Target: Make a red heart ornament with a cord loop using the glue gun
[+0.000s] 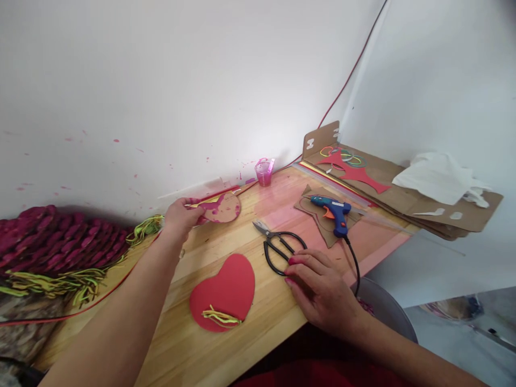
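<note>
My left hand (183,215) is closed on the edge of a heart-shaped cardboard piece (228,208) with pink stains, near the wall. My right hand (318,285) has its fingers bent at the black handle loops of a pair of scissors (278,247). The scissors lie on the wooden table, blades pointing away to the left. Between my hands and nearer to me is a red heart (228,285), with a small bunch of yellow-green yarn strands (221,317) on it.
A blue glue gun (332,212) rests on a cardboard scrap (326,231), its cord hanging over the table edge. A pink-stained cup (264,172) stands by the wall. Magenta layered pieces (60,239) fill the left. Cardboard sheets (403,193) bear red scraps and white cloth (439,174).
</note>
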A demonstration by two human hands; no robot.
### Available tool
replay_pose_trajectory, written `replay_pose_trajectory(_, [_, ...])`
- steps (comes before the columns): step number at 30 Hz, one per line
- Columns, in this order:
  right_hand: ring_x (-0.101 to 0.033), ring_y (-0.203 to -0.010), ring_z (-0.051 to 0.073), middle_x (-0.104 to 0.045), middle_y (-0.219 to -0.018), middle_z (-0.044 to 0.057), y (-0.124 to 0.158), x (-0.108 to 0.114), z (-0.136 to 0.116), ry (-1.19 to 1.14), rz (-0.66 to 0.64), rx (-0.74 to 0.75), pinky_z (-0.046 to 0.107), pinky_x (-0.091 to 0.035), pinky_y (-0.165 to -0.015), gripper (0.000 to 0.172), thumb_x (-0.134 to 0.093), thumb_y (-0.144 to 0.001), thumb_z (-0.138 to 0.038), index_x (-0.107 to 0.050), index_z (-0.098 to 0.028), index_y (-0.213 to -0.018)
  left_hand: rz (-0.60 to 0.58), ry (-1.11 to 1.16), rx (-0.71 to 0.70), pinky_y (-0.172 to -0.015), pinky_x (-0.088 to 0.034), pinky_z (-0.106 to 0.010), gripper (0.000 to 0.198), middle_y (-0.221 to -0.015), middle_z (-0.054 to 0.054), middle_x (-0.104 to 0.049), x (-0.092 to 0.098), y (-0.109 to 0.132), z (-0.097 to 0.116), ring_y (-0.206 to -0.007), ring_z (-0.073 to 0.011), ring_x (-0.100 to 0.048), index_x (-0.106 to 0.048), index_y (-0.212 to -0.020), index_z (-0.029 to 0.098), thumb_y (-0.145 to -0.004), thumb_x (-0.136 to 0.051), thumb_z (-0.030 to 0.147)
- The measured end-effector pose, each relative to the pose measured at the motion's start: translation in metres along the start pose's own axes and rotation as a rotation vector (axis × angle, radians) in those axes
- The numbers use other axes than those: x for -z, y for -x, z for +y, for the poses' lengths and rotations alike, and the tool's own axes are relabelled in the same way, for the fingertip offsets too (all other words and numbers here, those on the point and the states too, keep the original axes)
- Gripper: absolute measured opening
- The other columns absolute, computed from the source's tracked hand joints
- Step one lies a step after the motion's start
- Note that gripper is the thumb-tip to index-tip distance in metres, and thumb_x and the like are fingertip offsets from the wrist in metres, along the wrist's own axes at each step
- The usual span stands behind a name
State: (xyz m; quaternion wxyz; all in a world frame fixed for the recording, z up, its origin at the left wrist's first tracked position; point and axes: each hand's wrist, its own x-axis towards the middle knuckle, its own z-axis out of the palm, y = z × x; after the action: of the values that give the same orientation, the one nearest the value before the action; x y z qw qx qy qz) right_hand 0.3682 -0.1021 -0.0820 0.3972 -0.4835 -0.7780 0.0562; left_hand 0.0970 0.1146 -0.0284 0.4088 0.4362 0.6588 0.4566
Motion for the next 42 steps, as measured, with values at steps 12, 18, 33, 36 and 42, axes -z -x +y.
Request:
replay_pose_trajectory(12, [-0.060,-0.106,0.025,-0.070,-0.103,0.008,-0.001,0.000,0.000,-0.005,-0.001,0.005,0.045,-0.049,-0.099,0.015,-0.062,-0.087,-0.014,-0.066,-0.020,-0.100,-0.061,0.100,-0.025,-0.048,-0.053,-0.014,0.031,-0.064,0.001,-0.066,0.056,0.016,0.035,-0.047,-0.0069,-0.061,-0.060,-0.099,0.013,-0.073,-0.066,-0.003])
replay_pose_trajectory(18, [-0.060,-0.107,0.025,-0.070,-0.104,0.009,-0.001,0.000,0.000,-0.011,0.012,0.005,0.046,-0.050,-0.097,0.016,-0.060,-0.087,-0.014,-0.066,-0.020,-0.101,-0.141,0.195,0.018,-0.045,-0.050,-0.012,0.025,-0.066,0.001,-0.065,0.024,0.015,0.027,-0.044,-0.0044,-0.056,-0.062,-0.090,0.013,-0.071,-0.070,-0.001])
replay_pose_trajectory(33, [-0.061,-0.107,0.025,-0.070,-0.103,0.008,-0.001,0.001,-0.001,-0.017,0.003,0.007,0.045,-0.050,-0.099,0.017,-0.061,-0.087,-0.013,-0.066,-0.021,-0.101,-0.277,-0.110,-0.183,-0.059,-0.055,-0.025,0.029,-0.079,-0.006,-0.073,-0.059,-0.011,-0.011,-0.057,-0.0128,-0.066,-0.065,-0.110,0.014,-0.081,-0.066,0.012])
replay_pose_trajectory(36, [-0.060,-0.107,0.025,-0.070,-0.104,0.008,-0.001,0.001,0.000,-0.007,0.004,0.013,0.046,-0.050,-0.098,0.016,-0.062,-0.087,-0.014,-0.066,-0.021,-0.101,-0.232,-0.311,-0.327,-0.063,-0.054,-0.026,0.040,-0.092,-0.008,-0.075,-0.038,-0.018,-0.016,-0.065,-0.0151,-0.068,-0.063,-0.122,0.018,-0.083,-0.057,0.012])
replay_pose_trajectory(42, [-0.061,-0.106,0.026,-0.070,-0.103,0.008,0.000,0.000,0.001,0.006,-0.002,0.012,0.048,-0.050,-0.098,0.016,-0.062,-0.087,-0.014,-0.065,-0.022,-0.101,-0.219,-0.792,-0.629,-0.101,-0.040,-0.045,0.036,-0.110,-0.013,-0.072,-0.007,-0.009,-0.018,-0.112,-0.0306,-0.060,-0.076,-0.105,0.022,-0.081,-0.053,0.009])
